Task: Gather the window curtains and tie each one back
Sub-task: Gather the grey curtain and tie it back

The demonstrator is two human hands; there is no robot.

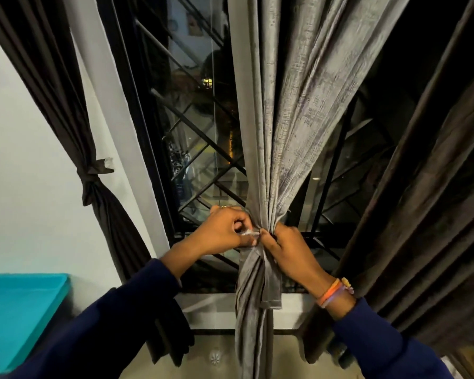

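A grey curtain (pixel 290 110) hangs in the middle of the window, bunched into a narrow waist at sill height. My left hand (pixel 225 231) pinches a thin tie end (pixel 249 234) at the left of that waist. My right hand (pixel 288 247) grips the gathered folds from the right, thumb against the tie. A flat grey band (pixel 271 280) hangs down below the waist. On the left a dark brown curtain (pixel 52 86) is tied back with a knot (pixel 89 177). Another dark brown curtain (pixel 433 203) hangs loose on the right.
Behind the curtains is a black window frame with a diagonal grille (pixel 200 149). A white sill (pixel 203 305) runs below it. A turquoise box (pixel 19 313) stands at the lower left against the white wall (pixel 17 165).
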